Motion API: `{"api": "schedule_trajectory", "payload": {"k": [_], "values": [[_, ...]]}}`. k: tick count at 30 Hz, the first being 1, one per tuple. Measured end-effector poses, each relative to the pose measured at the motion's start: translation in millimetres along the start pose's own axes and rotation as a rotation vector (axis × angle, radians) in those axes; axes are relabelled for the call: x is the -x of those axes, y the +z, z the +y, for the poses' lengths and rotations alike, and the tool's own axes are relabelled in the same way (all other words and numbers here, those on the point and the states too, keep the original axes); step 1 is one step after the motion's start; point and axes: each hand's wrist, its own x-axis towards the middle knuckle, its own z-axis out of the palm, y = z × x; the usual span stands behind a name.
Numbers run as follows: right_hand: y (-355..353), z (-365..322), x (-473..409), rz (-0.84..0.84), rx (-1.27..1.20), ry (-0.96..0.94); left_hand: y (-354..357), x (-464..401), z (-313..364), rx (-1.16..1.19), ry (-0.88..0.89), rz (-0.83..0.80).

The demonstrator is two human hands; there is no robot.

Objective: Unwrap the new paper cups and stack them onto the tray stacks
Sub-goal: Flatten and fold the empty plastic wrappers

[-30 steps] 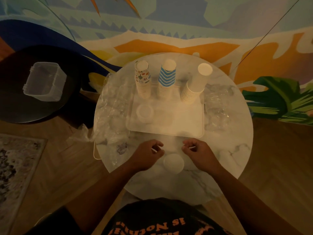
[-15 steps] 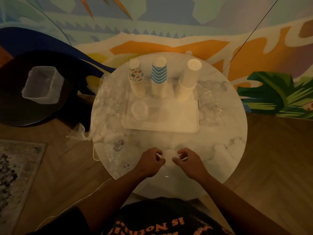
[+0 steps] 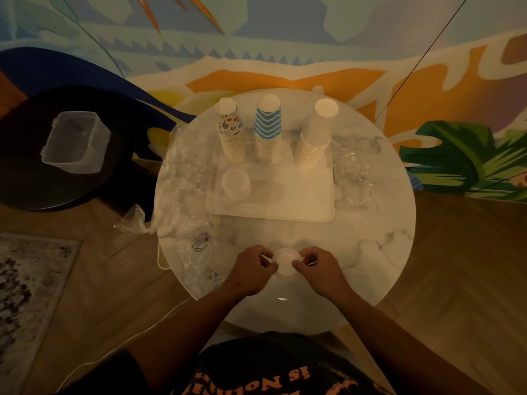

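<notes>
A wrapped stack of white paper cups (image 3: 285,262) stands bottom-up near the front of the round marble table (image 3: 379,246). My left hand (image 3: 252,269) and my right hand (image 3: 319,269) pinch the clear wrap at either side of its top. On the white tray (image 3: 299,201) behind stand three upturned cup stacks: a patterned stack (image 3: 231,132), a blue striped stack (image 3: 268,129) and a plain white stack (image 3: 315,138). A low stack of white lids or cups (image 3: 235,183) sits on the tray's left part.
Crumpled clear plastic wrap lies along the table's left side (image 3: 185,189) and right of the tray (image 3: 353,172). A clear plastic bin (image 3: 75,143) sits on a dark round table to the left. A painted wall is right behind the marble table.
My hands came together from apart onto the wrapped cup stack and now pinch the wrap at its top. The stack sits slightly farther from me.
</notes>
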Motion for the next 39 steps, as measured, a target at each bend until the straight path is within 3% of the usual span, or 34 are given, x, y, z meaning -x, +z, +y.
{"api": "schedule_trajectory", "payload": {"k": [18,39], "values": [[-11.6,-32.5,-14.6,0.022,-0.154,-0.07,-31.7,0.5,25.7,0.245,-0.035,0.048],[30.9,-145.4,-107.3,0.027,-0.182,-0.174,-121.9,-78.8,31.7,0.344,-0.008,0.359]]}}
